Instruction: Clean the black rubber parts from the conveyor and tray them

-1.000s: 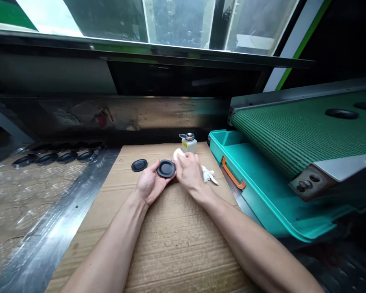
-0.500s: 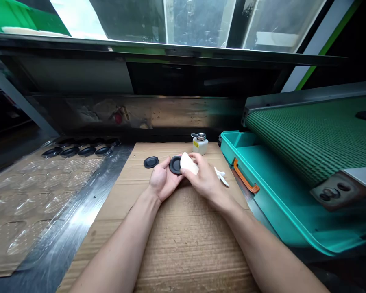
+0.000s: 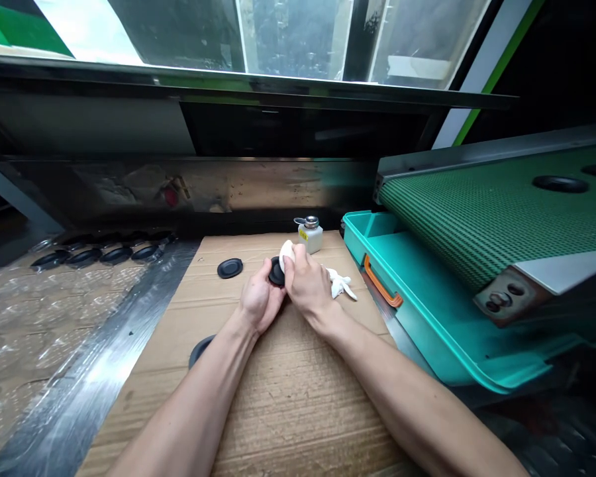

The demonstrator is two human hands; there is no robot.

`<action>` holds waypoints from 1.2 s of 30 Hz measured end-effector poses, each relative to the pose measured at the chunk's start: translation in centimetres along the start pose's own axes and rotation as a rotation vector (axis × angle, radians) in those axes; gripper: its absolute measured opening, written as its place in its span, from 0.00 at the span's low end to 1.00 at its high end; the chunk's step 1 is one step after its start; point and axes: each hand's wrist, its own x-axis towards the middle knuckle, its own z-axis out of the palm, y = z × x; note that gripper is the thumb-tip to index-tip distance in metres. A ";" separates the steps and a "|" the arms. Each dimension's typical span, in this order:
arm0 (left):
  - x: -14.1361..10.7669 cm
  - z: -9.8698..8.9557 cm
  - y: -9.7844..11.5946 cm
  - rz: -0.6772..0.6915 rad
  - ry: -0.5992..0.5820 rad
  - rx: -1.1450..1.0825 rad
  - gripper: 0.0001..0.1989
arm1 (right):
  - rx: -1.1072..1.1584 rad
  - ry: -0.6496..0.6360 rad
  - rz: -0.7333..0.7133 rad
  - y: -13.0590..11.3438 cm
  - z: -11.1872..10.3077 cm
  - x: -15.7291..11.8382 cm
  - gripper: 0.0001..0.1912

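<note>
My left hand (image 3: pixel 261 295) holds a round black part (image 3: pixel 277 272) above the cardboard (image 3: pixel 298 397). Pinched in my right hand (image 3: pixel 308 281) is a white pad (image 3: pixel 287 252), which lies against the black part and hides some of it. Another black disc (image 3: pixel 230 267) rests on the cardboard to the left of my hands. Beside my left forearm a further black piece (image 3: pixel 200 349) is partly covered. A white bottle with a metal top (image 3: pixel 310 236) stands behind my right hand, and a crumpled white cloth (image 3: pixel 342 284) lies to its right.
On the left, a clear plastic tray (image 3: pixel 34 318) holds several black parts in its back rows. A teal bin (image 3: pixel 427 311) with an orange handle is at the right, below a green conveyor belt (image 3: pixel 467 205) carrying black discs. A metal ledge runs across the back.
The view has shifted to the right. My right hand has closed in over the black part with the white pad. A black piece beside my left forearm and another disc on the belt have come into view.
</note>
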 end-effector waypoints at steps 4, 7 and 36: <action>0.2 -0.4 0.5 0.008 0.022 0.019 0.18 | -0.013 -0.031 0.040 0.6 -0.4 0.2 0.19; 0.3 -0.7 0.8 -0.014 0.035 0.007 0.19 | -0.020 -0.040 0.114 1.0 -0.7 0.3 0.20; -0.3 -0.2 1.1 -0.165 -0.021 -0.020 0.20 | 0.110 0.003 0.075 1.6 0.4 -0.1 0.24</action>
